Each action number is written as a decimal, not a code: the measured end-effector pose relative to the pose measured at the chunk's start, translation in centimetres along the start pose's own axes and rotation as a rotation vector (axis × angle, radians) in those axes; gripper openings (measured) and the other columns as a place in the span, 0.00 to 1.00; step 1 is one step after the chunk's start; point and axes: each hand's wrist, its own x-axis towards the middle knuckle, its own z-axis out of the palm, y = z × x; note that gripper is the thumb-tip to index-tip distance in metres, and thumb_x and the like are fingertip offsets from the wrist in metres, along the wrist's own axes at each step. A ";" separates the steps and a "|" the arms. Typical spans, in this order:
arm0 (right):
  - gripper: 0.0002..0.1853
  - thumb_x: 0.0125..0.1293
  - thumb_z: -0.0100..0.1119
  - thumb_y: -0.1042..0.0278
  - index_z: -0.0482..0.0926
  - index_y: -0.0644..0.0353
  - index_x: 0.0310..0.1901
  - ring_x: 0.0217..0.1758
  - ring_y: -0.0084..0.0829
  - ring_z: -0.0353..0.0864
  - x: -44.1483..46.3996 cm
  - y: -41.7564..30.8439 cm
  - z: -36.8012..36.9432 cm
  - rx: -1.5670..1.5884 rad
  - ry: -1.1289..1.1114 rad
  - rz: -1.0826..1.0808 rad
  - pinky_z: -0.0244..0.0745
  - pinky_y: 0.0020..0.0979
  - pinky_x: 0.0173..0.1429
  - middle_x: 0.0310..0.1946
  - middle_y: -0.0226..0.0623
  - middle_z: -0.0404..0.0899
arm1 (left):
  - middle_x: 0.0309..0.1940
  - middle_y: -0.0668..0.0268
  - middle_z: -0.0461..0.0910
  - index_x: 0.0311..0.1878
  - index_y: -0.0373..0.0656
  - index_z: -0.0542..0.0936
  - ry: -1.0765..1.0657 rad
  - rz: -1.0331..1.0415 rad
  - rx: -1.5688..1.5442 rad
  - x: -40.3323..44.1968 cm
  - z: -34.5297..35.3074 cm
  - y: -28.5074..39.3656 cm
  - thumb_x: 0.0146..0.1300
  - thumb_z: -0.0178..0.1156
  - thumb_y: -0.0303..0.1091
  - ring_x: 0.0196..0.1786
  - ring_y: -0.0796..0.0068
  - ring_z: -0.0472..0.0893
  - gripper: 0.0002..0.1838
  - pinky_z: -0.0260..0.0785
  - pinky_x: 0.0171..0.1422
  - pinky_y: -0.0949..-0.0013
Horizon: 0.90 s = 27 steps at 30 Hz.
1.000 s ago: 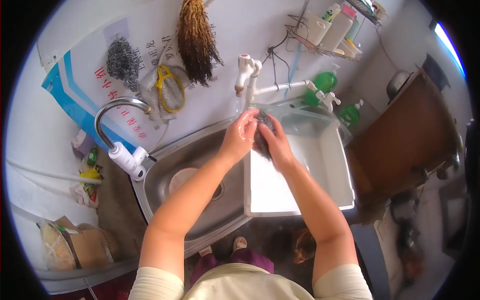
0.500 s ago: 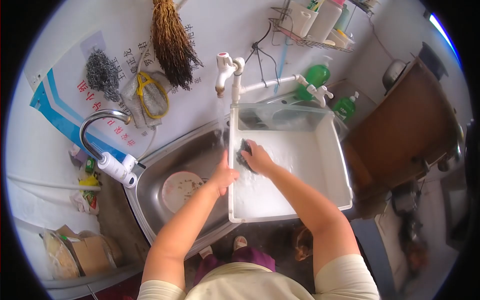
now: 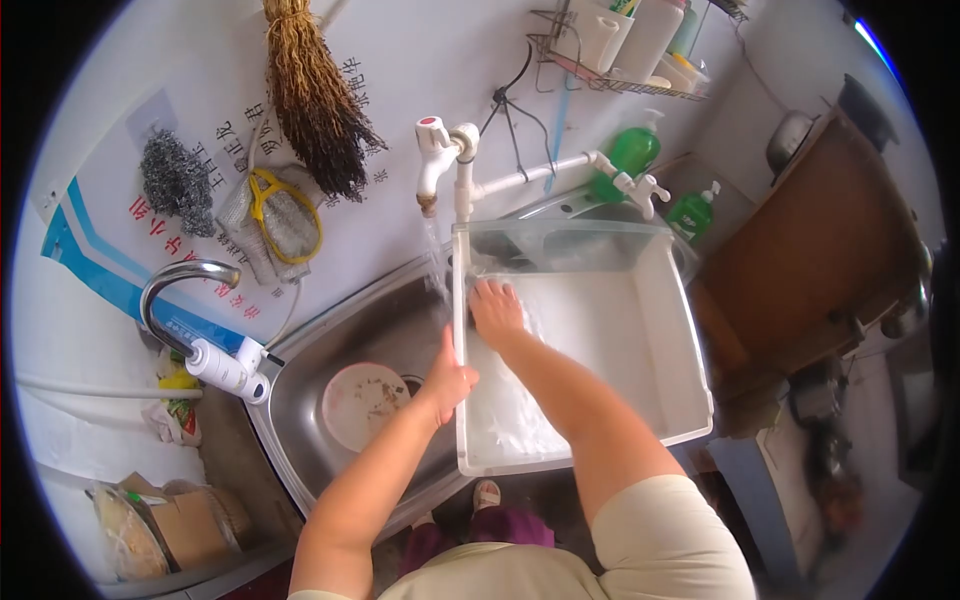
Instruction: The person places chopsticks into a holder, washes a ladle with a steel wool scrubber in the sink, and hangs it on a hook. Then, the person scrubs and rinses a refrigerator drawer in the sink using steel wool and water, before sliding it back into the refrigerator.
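Note:
A white plastic bin (image 3: 610,370) rests tilted over the sink's right side, with suds and water inside along its left part. My left hand (image 3: 447,383) is closed on the bin's left wall, thumb pointing up along the outside. Inside the bin, my right hand (image 3: 497,312) presses near the upper left corner. The dark steel wool scrubber it held a moment earlier is now hidden under the palm and fingers. Water runs from the white tap (image 3: 432,165) just left of the bin's rim.
A plate (image 3: 365,405) with food scraps lies in the steel sink (image 3: 310,365). A chrome faucet (image 3: 190,270) stands at left. Green soap bottles (image 3: 632,155) are behind the bin. A broom (image 3: 310,100) and a steel wool bundle (image 3: 177,183) hang on the wall.
My right hand has slid up and left inside the bin, covering the scrubber. Suds show lower in the bin. The left hand keeps its hold, and the view has shifted slightly.

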 end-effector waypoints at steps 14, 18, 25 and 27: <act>0.11 0.52 0.54 0.68 0.80 0.55 0.38 0.47 0.33 0.70 -0.4 1.2 0.7 -0.175 -0.097 0.533 0.61 0.39 0.49 0.39 0.28 0.74 | 0.44 0.62 0.75 0.66 0.41 0.59 -0.032 0.192 -0.054 -0.8 -0.5 1.3 0.43 0.45 0.11 0.32 0.82 0.72 0.40 0.63 0.30 0.80; 0.13 0.50 0.55 0.68 0.80 0.53 0.39 0.49 0.36 0.68 1.3 -1.4 1.6 0.002 -0.003 0.335 0.64 0.38 0.47 0.42 0.31 0.72 | 0.45 0.59 0.75 0.67 0.39 0.56 0.016 0.208 0.115 -0.2 -1.1 0.5 0.45 0.45 0.12 0.35 0.78 0.74 0.40 0.67 0.34 0.78; 0.14 0.53 0.52 0.68 0.78 0.57 0.42 0.49 0.42 0.68 -2.2 -1.1 -0.6 0.338 -0.205 0.113 0.67 0.42 0.49 0.42 0.39 0.70 | 0.45 0.58 0.74 0.66 0.37 0.56 0.062 0.134 0.121 -0.2 -0.6 0.8 0.43 0.44 0.12 0.33 0.77 0.72 0.40 0.65 0.34 0.77; 0.14 0.54 0.52 0.68 0.78 0.59 0.42 0.49 0.43 0.68 -3.6 -2.1 -1.3 0.544 -0.311 0.164 0.66 0.40 0.51 0.42 0.42 0.70 | 0.42 0.63 0.73 0.66 0.43 0.58 0.061 0.192 0.093 0.4 -0.8 0.2 0.40 0.44 0.11 0.26 0.80 0.68 0.42 0.61 0.26 0.77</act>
